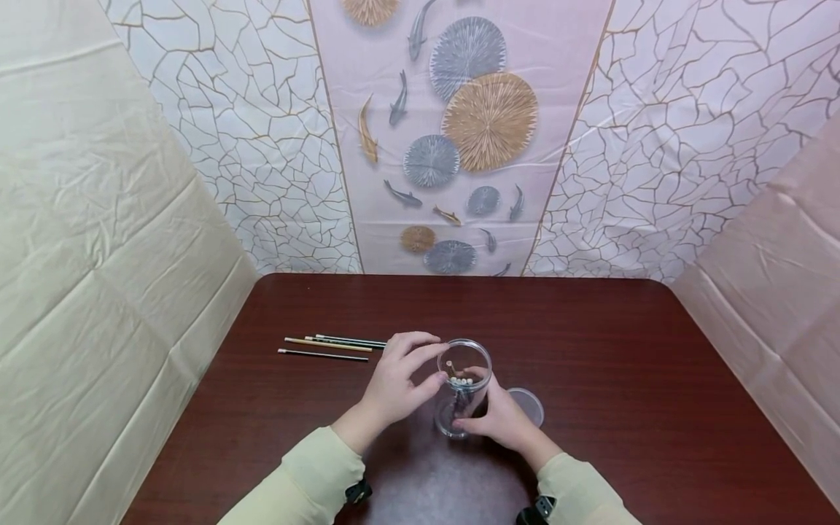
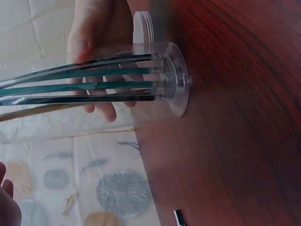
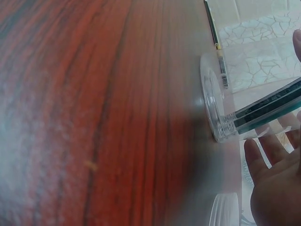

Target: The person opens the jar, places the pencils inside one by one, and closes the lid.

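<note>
A clear cylindrical jar [image 1: 443,419] stands upright on the table in the head view, with several dark, green and tan pencils [image 2: 117,85] inside it. My right hand [image 1: 505,419] grips the jar's lower body, thumb in front and fingers behind. Beside the rim, my left hand [image 1: 400,379] has its fingers spread and slightly bent at the jar's upper left; it holds no pencil. Only a bit of that hand shows at the edge of the left wrist view. Just right of the jar lies a round translucent lid [image 1: 527,406], partly behind my right hand.
Several loose pencils [image 1: 324,355] lie on the dark red-brown table [image 1: 623,379], left of the jar and beyond my left hand. A patterned cloth [image 1: 433,211] hangs behind the table's far edge, with plain cloths at both sides.
</note>
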`<state>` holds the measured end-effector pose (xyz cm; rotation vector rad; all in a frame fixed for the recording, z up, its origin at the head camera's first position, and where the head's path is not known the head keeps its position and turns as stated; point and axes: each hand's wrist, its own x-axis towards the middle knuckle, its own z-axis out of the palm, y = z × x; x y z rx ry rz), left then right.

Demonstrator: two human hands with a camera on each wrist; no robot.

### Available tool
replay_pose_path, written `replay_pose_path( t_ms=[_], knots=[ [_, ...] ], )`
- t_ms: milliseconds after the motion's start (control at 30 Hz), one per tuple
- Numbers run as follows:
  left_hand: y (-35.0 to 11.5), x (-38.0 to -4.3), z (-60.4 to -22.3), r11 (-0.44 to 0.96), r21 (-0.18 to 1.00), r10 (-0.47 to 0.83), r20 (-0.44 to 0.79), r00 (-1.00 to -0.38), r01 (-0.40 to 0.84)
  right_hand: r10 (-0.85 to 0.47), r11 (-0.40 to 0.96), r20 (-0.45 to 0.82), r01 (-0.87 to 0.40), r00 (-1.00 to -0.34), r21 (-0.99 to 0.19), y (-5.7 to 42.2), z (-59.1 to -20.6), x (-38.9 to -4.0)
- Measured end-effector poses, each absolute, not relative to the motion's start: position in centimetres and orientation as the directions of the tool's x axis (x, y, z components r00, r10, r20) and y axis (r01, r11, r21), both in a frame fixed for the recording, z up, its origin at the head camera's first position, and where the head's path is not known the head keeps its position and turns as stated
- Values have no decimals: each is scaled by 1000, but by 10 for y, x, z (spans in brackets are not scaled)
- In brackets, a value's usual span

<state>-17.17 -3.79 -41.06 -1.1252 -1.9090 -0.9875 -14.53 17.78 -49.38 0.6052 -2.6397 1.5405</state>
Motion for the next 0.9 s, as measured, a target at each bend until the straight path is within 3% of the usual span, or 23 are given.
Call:
replay_pose_path(
  t_ms=[533,900],
  knots=[
    [-50,-175,-414,305,347,323,838,-439,887,-281,450,225,-336,-933,-827,176,-495,-145],
    [-60,-180,-422,330,398,309,811,-497,856,-292,461,221,-339,-930,-820,167,-459,-129]
  ],
)
